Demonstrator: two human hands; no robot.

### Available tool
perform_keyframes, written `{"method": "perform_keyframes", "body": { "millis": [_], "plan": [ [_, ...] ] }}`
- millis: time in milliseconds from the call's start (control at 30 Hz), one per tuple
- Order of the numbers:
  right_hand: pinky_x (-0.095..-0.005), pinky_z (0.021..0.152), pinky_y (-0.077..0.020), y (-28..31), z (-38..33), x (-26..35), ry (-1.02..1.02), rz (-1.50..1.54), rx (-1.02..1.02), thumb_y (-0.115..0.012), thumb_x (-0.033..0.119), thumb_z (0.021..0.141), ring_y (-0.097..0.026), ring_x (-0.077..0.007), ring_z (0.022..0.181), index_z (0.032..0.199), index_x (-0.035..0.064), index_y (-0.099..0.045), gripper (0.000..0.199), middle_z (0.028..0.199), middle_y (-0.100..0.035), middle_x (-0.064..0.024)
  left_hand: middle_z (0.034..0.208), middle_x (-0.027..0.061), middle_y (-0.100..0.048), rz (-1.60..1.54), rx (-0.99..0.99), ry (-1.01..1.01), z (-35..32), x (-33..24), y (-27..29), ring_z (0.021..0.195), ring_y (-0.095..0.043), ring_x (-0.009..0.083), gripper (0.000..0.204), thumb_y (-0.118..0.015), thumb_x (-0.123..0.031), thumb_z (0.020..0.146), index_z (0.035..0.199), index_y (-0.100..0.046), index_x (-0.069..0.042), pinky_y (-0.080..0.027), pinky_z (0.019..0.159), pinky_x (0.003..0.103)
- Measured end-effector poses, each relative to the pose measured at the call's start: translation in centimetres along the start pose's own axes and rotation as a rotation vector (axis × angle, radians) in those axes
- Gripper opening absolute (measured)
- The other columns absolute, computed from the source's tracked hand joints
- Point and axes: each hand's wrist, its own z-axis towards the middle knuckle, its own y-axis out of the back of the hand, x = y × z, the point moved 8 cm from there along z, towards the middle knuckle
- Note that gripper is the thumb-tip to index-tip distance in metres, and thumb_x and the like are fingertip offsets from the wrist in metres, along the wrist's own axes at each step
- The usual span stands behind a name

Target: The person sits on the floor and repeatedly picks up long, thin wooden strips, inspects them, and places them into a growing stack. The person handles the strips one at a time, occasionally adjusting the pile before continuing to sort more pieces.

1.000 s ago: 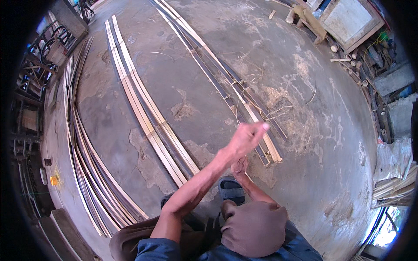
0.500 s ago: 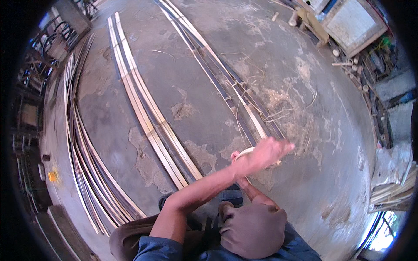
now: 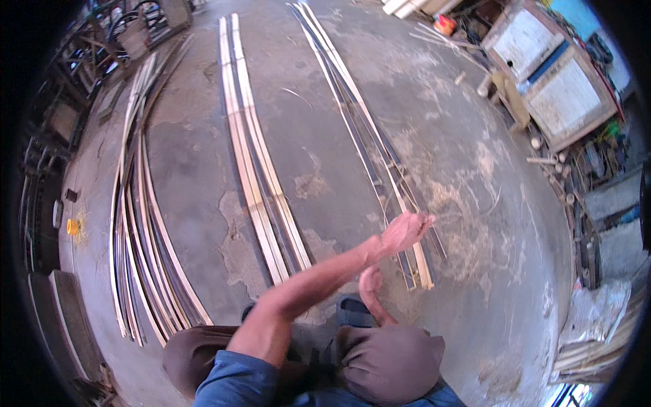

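Observation:
My left arm stretches across to the right, and my left hand (image 3: 405, 231) is closed over the near part of a bundle of long, flat bamboo strips (image 3: 422, 261), pale and dark. Its fingertips are pressed together; anything in them is too small to make out. Lower down, beside the near ends of these strips, my right hand (image 3: 371, 279) is curled closed in front of my right knee. What it grips, if anything, is hidden. Thin loose fibres (image 3: 478, 203) lie around the bundle to the right.
Two more groups of long strips lie on the concrete floor: a paired row (image 3: 254, 183) in the middle and a fanned bundle (image 3: 146, 258) at left. Framed panels (image 3: 569, 102) and wood pieces line the right edge. A small yellow object (image 3: 72, 226) sits far left.
The view has turned, so the floor strips appear farther right. My hands have drawn apart, the right one now lower. The pale curved piece between them no longer shows.

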Motion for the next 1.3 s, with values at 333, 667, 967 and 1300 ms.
{"method": "perform_keyframes", "body": {
  "millis": [333,667,967,1300],
  "plan": [
    [-0.0557,0.073,-0.0461,4.6,9.4,22.1,0.311,-0.281,0.130,-0.020,0.060,0.101,-0.062,-0.0509,0.084,0.084,-0.0110,-0.065,0.085,0.077,-0.063,-0.0338,0.135,0.0237,-0.050,-0.973,-0.342,0.524,-8.0,11.1,2.1,0.113,-0.058,0.0346,0.085,-0.017,-0.070,0.097,0.152,-0.022,-0.006,-0.040,0.105,0.050],
    [-0.0360,0.102,-0.0433,7.8,6.9,22.5,0.667,-0.244,0.381,-0.029,0.033,0.108,-0.057,-0.0280,0.119,0.136,-0.0015,-0.050,0.050,0.129,-0.059,-0.0185,0.068,0.0007,-0.050,-1.081,-0.635,0.627,-7.1,10.7,3.4,0.050,-0.047,0.0110,0.041,-0.051,-0.047,0.100,0.087,-0.054,-0.008,-0.041,0.044,0.028],
    [-0.0436,0.083,-0.0484,18.0,-11.9,-10.3,-0.147,-0.544,0.430,-0.045,0.038,0.102,-0.063,-0.0393,0.096,0.116,0.0015,-0.061,0.042,0.103,-0.065,-0.0240,0.066,0.0008,-0.045,-0.946,-0.754,0.739,-3.4,17.9,14.5,0.046,-0.045,0.0130,0.038,-0.050,-0.044,0.100,0.084,-0.050,-0.010,-0.039,0.042,0.028],
    [-0.0471,0.059,-0.0436,5.8,3.2,16.1,0.531,-0.325,0.289,-0.048,0.040,0.101,-0.061,-0.0399,0.067,0.085,-0.0037,-0.061,0.048,0.071,-0.059,-0.0255,0.126,0.0211,-0.059,-1.156,-0.286,0.602,-9.2,13.8,2.1,0.115,-0.058,0.0353,0.098,-0.016,-0.081,0.089,0.146,-0.036,-0.004,-0.042,0.102,0.050]
  ]
}}
